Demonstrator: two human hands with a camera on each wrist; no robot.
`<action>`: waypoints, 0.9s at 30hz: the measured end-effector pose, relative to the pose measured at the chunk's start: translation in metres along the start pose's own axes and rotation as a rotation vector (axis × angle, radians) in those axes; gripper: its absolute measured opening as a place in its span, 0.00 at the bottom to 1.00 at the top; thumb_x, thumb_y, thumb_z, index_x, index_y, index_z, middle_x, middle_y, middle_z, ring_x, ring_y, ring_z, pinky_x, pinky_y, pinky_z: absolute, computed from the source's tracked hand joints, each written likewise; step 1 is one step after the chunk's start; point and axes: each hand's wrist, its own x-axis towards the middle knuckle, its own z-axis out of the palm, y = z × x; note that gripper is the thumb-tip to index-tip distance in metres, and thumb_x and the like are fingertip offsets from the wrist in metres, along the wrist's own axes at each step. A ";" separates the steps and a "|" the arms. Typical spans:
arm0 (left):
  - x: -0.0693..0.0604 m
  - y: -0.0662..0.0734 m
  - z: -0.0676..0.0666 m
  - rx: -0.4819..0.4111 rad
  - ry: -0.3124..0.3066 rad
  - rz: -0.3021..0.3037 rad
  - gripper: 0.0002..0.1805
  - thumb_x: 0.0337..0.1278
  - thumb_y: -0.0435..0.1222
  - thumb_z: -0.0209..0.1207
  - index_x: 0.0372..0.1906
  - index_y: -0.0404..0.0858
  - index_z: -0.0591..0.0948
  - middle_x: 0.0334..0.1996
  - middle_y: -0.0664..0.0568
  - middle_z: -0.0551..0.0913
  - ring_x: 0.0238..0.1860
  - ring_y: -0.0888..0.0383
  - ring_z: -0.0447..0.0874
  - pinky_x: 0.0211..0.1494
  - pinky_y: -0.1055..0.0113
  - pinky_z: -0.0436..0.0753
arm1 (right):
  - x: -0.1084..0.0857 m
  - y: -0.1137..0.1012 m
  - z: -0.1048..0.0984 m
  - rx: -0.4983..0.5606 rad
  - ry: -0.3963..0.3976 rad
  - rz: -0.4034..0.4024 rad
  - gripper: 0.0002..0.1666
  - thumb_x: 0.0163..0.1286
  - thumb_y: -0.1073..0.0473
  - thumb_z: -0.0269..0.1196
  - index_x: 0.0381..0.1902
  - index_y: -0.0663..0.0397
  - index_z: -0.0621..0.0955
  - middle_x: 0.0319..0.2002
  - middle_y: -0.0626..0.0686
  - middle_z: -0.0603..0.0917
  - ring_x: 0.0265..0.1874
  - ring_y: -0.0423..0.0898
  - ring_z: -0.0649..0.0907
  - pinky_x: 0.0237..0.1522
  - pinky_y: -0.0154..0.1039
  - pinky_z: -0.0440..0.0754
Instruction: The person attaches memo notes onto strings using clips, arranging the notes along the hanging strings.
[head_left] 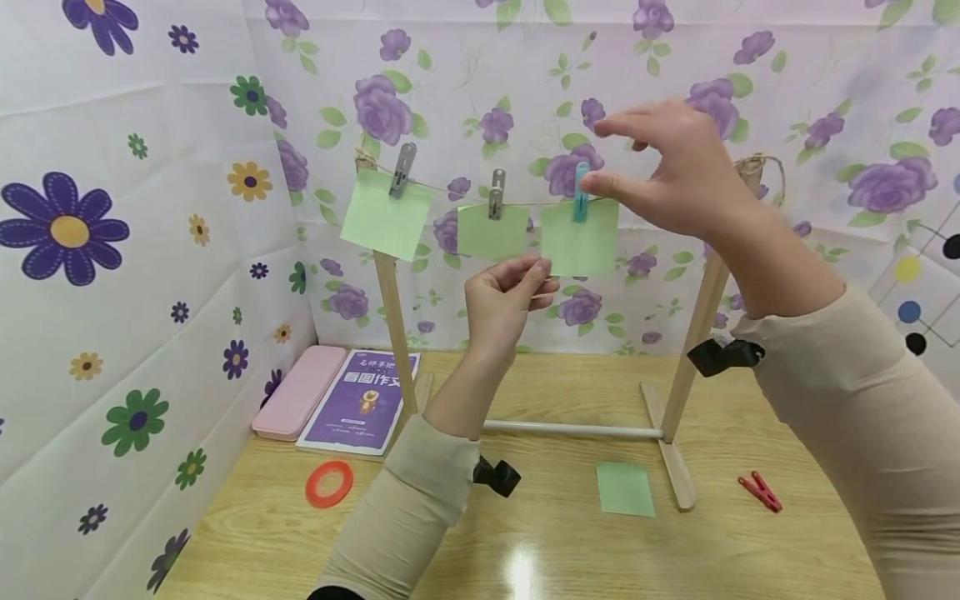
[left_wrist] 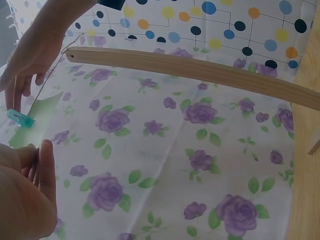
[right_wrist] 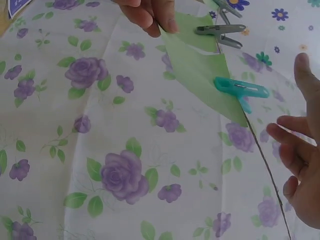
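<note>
Three green paper squares hang from a string, and the rightmost green square (head_left: 588,246) is clipped there by a turquoise clothespin (right_wrist: 242,89). My left hand (head_left: 506,300) pinches this square's lower left corner between thumb and fingers. Just beside the clothespin is my right hand (head_left: 675,175), its thumb and fingers spread apart with nothing between them; in the right wrist view a gap separates it (right_wrist: 302,145) from the pin. Grey clothespins fasten the left green square (head_left: 382,218), which hangs tilted, and the middle green square (head_left: 491,237).
A wooden stand (head_left: 705,350) with a white crossbar (head_left: 573,430) carries the string. On the table lie a loose green square (head_left: 626,489), a red clothespin (head_left: 761,492), a red tape ring (head_left: 328,500), a purple book (head_left: 358,404) and a pink case (head_left: 302,392). Flowered cloth hangs behind.
</note>
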 end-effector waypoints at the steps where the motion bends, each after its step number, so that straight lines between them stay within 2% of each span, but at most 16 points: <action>1: 0.000 0.000 0.000 0.009 0.001 -0.002 0.10 0.62 0.33 0.68 0.43 0.30 0.87 0.34 0.42 0.88 0.31 0.57 0.90 0.39 0.63 0.91 | -0.001 -0.001 0.001 0.002 0.050 -0.022 0.35 0.66 0.43 0.71 0.62 0.59 0.81 0.59 0.59 0.83 0.45 0.57 0.76 0.47 0.47 0.72; 4: 0.000 -0.001 -0.001 0.025 0.000 -0.015 0.10 0.62 0.35 0.69 0.43 0.32 0.87 0.36 0.42 0.89 0.32 0.57 0.91 0.39 0.63 0.91 | -0.008 -0.005 0.004 0.022 0.209 -0.109 0.44 0.65 0.28 0.63 0.59 0.62 0.82 0.55 0.61 0.85 0.41 0.57 0.76 0.47 0.42 0.71; 6: 0.000 -0.002 -0.002 0.026 -0.002 -0.027 0.10 0.62 0.35 0.69 0.43 0.32 0.87 0.36 0.42 0.89 0.33 0.57 0.91 0.40 0.63 0.91 | -0.017 -0.010 0.009 0.065 0.310 -0.158 0.51 0.63 0.20 0.56 0.56 0.62 0.83 0.50 0.61 0.86 0.37 0.53 0.76 0.45 0.37 0.69; 8: 0.000 -0.004 -0.003 0.026 -0.010 -0.043 0.10 0.62 0.35 0.69 0.44 0.32 0.87 0.37 0.43 0.89 0.33 0.57 0.91 0.41 0.62 0.91 | -0.030 -0.015 0.016 0.130 0.399 -0.202 0.54 0.62 0.17 0.53 0.52 0.64 0.85 0.45 0.63 0.88 0.33 0.48 0.76 0.41 0.32 0.67; 10: 0.000 -0.006 -0.004 0.029 -0.022 -0.058 0.11 0.61 0.35 0.69 0.44 0.32 0.87 0.38 0.43 0.89 0.33 0.57 0.90 0.42 0.62 0.91 | -0.046 -0.021 0.025 0.204 0.452 -0.219 0.54 0.62 0.17 0.53 0.49 0.65 0.85 0.40 0.63 0.88 0.31 0.43 0.75 0.37 0.30 0.65; 12: -0.001 -0.008 -0.005 0.038 -0.033 -0.069 0.11 0.61 0.35 0.70 0.44 0.32 0.87 0.38 0.44 0.90 0.33 0.57 0.90 0.43 0.61 0.91 | -0.064 -0.024 0.034 0.260 0.461 -0.215 0.53 0.63 0.18 0.55 0.48 0.66 0.85 0.38 0.63 0.88 0.30 0.40 0.74 0.33 0.29 0.63; 15: -0.001 -0.011 -0.006 0.054 -0.048 -0.069 0.11 0.61 0.35 0.70 0.45 0.33 0.87 0.38 0.44 0.90 0.33 0.57 0.90 0.44 0.61 0.91 | -0.089 -0.022 0.046 0.307 0.433 -0.179 0.51 0.63 0.20 0.55 0.49 0.66 0.85 0.37 0.60 0.88 0.31 0.40 0.75 0.31 0.32 0.64; 19: -0.002 -0.015 -0.009 0.080 -0.057 -0.071 0.12 0.61 0.36 0.70 0.45 0.33 0.87 0.39 0.42 0.89 0.34 0.56 0.90 0.45 0.61 0.91 | -0.120 -0.010 0.062 0.349 0.382 -0.124 0.50 0.65 0.22 0.56 0.51 0.66 0.84 0.39 0.53 0.89 0.33 0.39 0.76 0.32 0.32 0.66; 22: -0.004 -0.019 -0.014 0.107 -0.065 -0.093 0.12 0.62 0.36 0.69 0.46 0.32 0.86 0.40 0.41 0.89 0.35 0.56 0.90 0.45 0.61 0.91 | -0.145 0.003 0.073 0.395 0.351 -0.095 0.47 0.69 0.26 0.57 0.51 0.69 0.84 0.39 0.52 0.88 0.34 0.38 0.76 0.33 0.30 0.68; 25: -0.007 -0.031 -0.023 0.166 -0.083 -0.112 0.14 0.63 0.37 0.69 0.48 0.32 0.86 0.40 0.43 0.89 0.37 0.55 0.90 0.46 0.62 0.91 | -0.171 0.016 0.083 0.455 0.313 -0.052 0.43 0.72 0.31 0.58 0.50 0.70 0.84 0.38 0.53 0.88 0.33 0.37 0.77 0.33 0.27 0.71; 27: -0.011 -0.044 -0.032 0.229 -0.111 -0.115 0.16 0.62 0.39 0.69 0.49 0.33 0.86 0.40 0.45 0.89 0.38 0.54 0.90 0.46 0.62 0.90 | -0.190 0.024 0.089 0.487 0.281 0.006 0.38 0.74 0.35 0.58 0.51 0.70 0.84 0.38 0.50 0.88 0.32 0.37 0.77 0.32 0.26 0.72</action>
